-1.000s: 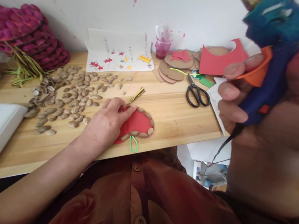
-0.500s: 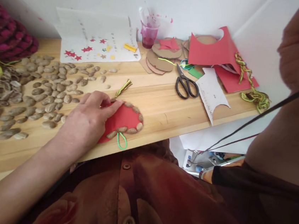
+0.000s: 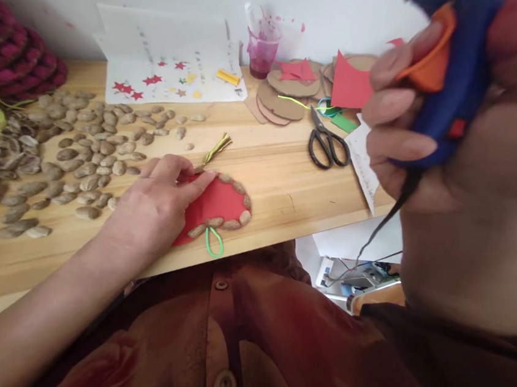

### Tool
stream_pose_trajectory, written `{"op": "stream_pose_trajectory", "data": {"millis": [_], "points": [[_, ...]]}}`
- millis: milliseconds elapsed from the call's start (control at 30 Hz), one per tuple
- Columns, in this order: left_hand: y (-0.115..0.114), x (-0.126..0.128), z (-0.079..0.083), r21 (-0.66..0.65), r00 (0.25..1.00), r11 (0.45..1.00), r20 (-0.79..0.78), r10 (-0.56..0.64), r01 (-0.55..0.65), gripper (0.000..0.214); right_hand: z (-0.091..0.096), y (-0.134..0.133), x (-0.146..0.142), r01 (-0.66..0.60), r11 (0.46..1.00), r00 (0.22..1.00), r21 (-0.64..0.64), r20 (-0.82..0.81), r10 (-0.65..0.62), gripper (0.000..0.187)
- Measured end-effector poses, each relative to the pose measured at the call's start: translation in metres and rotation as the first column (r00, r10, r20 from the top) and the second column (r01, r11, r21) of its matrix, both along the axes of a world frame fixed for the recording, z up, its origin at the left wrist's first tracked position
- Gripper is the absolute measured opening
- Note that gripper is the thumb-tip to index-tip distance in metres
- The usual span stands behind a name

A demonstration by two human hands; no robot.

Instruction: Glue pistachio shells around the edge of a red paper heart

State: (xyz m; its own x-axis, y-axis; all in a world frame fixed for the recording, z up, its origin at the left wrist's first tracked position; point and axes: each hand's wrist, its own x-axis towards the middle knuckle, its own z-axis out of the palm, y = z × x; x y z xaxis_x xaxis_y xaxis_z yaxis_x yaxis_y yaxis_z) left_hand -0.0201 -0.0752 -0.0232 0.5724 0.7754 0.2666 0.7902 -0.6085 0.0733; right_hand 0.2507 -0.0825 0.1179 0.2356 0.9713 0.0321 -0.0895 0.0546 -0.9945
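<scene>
My left hand (image 3: 156, 204) lies flat, fingers spread, on a red paper shape (image 3: 220, 205) near the table's front edge. Tan seeds (image 3: 236, 186) line the shape's rim and a green loop (image 3: 214, 243) hangs from its bottom. A small yellow-green tuft (image 3: 217, 147) sits at its top. My right hand (image 3: 437, 120) is raised close to the camera at the upper right, wrapped round a blue glue gun (image 3: 459, 85) with one finger on the orange trigger. Its black cord (image 3: 382, 225) trails down off the table.
Several loose seeds (image 3: 73, 149) cover the left of the wooden table (image 3: 287, 187). Black scissors (image 3: 326, 145), cardboard discs (image 3: 282, 97), red paper scraps (image 3: 348, 83), a pink cup (image 3: 260, 52) and a star sticker sheet (image 3: 165, 64) lie at the back. Dark red finished pieces (image 3: 14, 60) are stacked far left.
My right hand with the glue gun has come back into view at the upper right, after being mostly out of view half a second ago. The left hand has stayed on the red shape.
</scene>
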Motion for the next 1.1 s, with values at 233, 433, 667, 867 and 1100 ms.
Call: {"op": "stream_pose_trajectory", "data": {"millis": [233,433,667,867,1100], "points": [[0.0,0.0,0.0,-0.016,1.0,1.0,-0.002,-0.001,0.001,0.046,-0.019,-0.005,0.013,-0.031,1.0,0.991,0.0,-0.127,0.031,0.052],[0.001,0.001,-0.003,-0.017,0.998,1.0,0.062,-0.023,0.025,0.042,-0.036,-0.002,0.0,-0.096,0.995,0.968,-0.035,-0.236,0.085,0.047],[0.001,0.004,-0.001,-0.06,1.0,0.998,0.027,-0.012,0.014,0.041,-0.093,0.001,-0.027,-0.21,0.968,0.919,-0.134,-0.364,0.149,0.033],[-0.002,0.009,0.002,-0.088,1.0,0.996,-0.013,-0.003,0.002,0.045,-0.116,-0.002,-0.038,-0.227,0.959,0.915,-0.171,-0.374,0.15,0.034],[-0.002,0.015,0.01,-0.183,0.997,0.982,-0.068,0.031,-0.043,0.044,-0.128,-0.003,-0.044,-0.257,0.951,0.908,-0.171,-0.381,0.177,0.035]]}}
